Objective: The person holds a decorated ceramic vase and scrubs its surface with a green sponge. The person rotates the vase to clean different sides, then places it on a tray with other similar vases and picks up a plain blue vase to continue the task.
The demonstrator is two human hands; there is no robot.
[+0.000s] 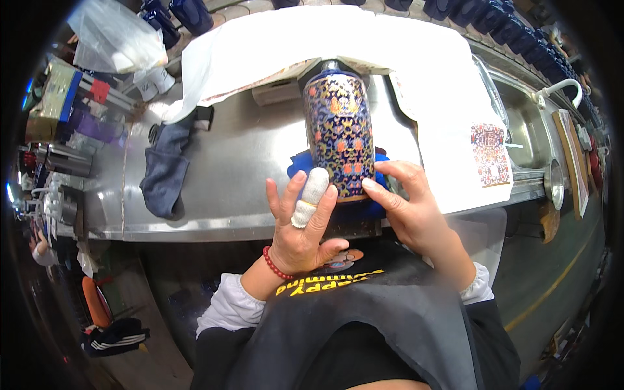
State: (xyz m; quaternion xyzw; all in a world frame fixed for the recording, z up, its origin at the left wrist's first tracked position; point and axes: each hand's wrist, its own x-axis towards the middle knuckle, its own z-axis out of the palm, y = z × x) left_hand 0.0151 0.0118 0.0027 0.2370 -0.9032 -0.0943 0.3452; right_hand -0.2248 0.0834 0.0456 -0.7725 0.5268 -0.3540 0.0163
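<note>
A dark blue bottle (339, 130) with a dense, multicoloured floral pattern lies with its neck pointing away from me, over a blue support (302, 170) that is mostly hidden. My left hand (300, 224) is at the bottle's lower left, fingers spread. One of its fingers wears a pale cloth finger cover (312, 195), which overlaps the bottle's edge; whether it presses on it I cannot tell. At the lower right edge, the thumb and a fingertip of my right hand (416, 211) touch the patterned surface, apart from each other and not wrapped round it.
A dark grey cloth (166, 169) lies on the steel worktop (240, 149) to the left. White sheets (442, 78) cover the back and right; a printed floral piece (490, 155) lies at the right. Beyond are a sink (523, 120) and several blue bottles (507, 29).
</note>
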